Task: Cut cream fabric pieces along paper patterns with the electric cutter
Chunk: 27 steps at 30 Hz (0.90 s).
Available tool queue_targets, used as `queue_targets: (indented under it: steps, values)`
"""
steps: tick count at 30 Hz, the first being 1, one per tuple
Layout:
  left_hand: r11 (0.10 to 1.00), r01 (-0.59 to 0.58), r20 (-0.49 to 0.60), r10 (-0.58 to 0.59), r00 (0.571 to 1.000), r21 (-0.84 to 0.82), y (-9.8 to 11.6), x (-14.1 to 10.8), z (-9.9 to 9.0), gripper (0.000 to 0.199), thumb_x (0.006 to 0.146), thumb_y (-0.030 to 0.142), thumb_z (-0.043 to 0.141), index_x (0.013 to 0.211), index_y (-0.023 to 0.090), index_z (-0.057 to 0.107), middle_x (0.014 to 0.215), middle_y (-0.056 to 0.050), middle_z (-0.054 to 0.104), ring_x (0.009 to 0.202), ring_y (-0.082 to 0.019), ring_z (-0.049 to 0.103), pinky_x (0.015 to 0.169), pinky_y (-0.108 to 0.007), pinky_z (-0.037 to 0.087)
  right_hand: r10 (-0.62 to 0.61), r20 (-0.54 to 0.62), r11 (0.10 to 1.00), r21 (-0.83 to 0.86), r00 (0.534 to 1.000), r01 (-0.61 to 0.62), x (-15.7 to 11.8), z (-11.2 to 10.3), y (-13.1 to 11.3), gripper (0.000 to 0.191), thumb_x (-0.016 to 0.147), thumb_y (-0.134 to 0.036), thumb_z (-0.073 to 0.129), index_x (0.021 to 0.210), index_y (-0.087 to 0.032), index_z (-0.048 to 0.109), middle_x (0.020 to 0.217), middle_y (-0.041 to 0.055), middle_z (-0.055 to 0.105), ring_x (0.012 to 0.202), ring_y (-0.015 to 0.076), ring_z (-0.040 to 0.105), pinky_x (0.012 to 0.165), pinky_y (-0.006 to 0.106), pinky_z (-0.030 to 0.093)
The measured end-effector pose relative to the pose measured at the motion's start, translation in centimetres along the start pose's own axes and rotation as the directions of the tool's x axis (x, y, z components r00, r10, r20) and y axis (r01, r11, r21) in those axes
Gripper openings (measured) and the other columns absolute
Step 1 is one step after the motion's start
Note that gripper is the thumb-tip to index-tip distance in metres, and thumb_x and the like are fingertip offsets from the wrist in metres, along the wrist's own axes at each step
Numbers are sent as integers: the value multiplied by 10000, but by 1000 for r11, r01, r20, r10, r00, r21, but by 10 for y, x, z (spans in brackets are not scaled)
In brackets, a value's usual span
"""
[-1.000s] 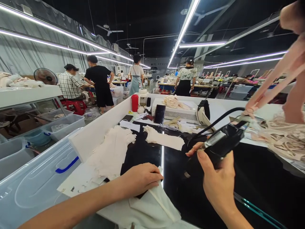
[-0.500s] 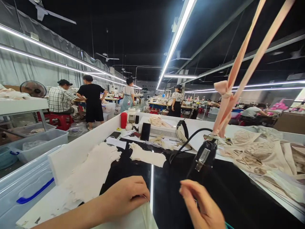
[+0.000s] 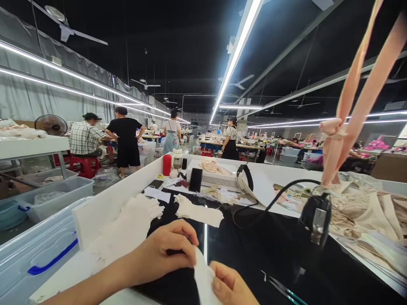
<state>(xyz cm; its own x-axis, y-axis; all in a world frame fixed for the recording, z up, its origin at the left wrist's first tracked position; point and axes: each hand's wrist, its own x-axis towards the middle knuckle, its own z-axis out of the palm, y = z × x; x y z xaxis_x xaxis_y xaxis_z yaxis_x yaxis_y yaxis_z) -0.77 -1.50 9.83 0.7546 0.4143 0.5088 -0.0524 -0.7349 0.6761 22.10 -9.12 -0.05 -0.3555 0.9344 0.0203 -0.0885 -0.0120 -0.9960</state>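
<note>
A narrow piece of white fabric [image 3: 204, 277] stretches between my two hands, low in the middle of the view. My left hand [image 3: 170, 250] pinches its upper edge between thumb and fingers. Closed on its right side is my right hand [image 3: 231, 287], thumb on top. To the right, a pair of tweezers [image 3: 282, 290] with teal handles lies on the black work surface [image 3: 260, 250]. Another cream fabric piece [image 3: 200, 212] rests flat beyond my hands. Left of it spreads a pile of cream cut pieces [image 3: 127, 231].
A black corded device [image 3: 314, 220] hangs at right from knotted pink fabric strips [image 3: 338, 140]. Beige garments [image 3: 365, 212] are heaped behind it. Along the back stand a phone [image 3: 195, 180], a white box [image 3: 213, 173] and a red container [image 3: 167, 164]. Several people are farther off.
My right hand has moved left and down onto the white fabric, which is raised between both hands. The tweezers now show fully on the surface. The hanging device appears farther right.
</note>
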Motion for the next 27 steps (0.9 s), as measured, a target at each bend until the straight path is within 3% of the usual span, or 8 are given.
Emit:
queue_targets:
  steps: [3,5,8,12,15,17,22,27]
  values:
    - [976,182,47,-189,981,115,-32,-18,-14,161,895,74,731,849,222,774,1141,-7,640,967,-137,660,898,-230,497,22,-80,981,-192,997,-37,5,-12,0,683,740,-870,705,804,-206,556,641,-61,434,573,95,393,572,221,339]
    - [920,286,16,-301,954,269,-54,-29,-18,187,898,47,687,877,220,755,1217,-13,634,1060,-172,654,958,-272,479,24,-158,894,-439,987,-91,10,-16,0,567,822,-760,673,787,-209,544,644,-59,404,609,116,384,587,241,309]
    - [848,336,-78,-334,939,409,-69,-40,-9,206,935,39,606,934,208,724,1185,-29,653,1089,-194,643,979,-299,474,14,-232,745,-646,973,-165,17,-15,1,320,856,-518,641,813,-211,563,676,-49,411,667,145,403,626,275,282]
    - [895,253,46,-289,956,367,-56,-41,18,161,975,117,643,1055,230,725,1164,-23,693,1105,-191,657,1010,-276,479,39,-267,635,-737,963,-230,24,-11,1,188,871,-390,578,953,-227,627,739,-27,496,729,181,482,664,287,308]
    - [918,172,203,-256,945,358,-47,-38,34,332,939,141,728,1250,255,706,1315,-43,679,1236,-225,631,1102,-294,451,59,-277,572,-778,959,-260,25,-11,0,216,902,-372,537,1047,-251,642,779,-21,548,745,188,528,684,280,350]
    - [908,158,242,-265,933,387,-49,-39,39,407,942,149,730,1331,258,680,1392,-70,649,1309,-255,599,1153,-338,429,58,-286,559,-785,956,-268,23,-14,0,232,909,-371,529,1078,-263,645,804,-15,580,762,194,560,699,276,379]
    - [880,225,176,-321,931,417,-61,-47,37,390,968,267,732,1353,268,672,1465,-79,609,1366,-290,558,1172,-391,424,44,-302,549,-789,952,-275,21,-27,9,282,900,-417,526,1110,-277,651,819,-2,623,793,213,609,713,267,424]
    - [817,341,33,-401,916,464,-67,-47,30,176,1044,273,582,1137,237,728,1196,-48,709,1136,-237,660,1026,-322,482,-70,-310,588,-780,948,-212,27,-27,14,278,869,-427,529,1034,-285,702,737,-19,588,734,201,589,692,263,422]
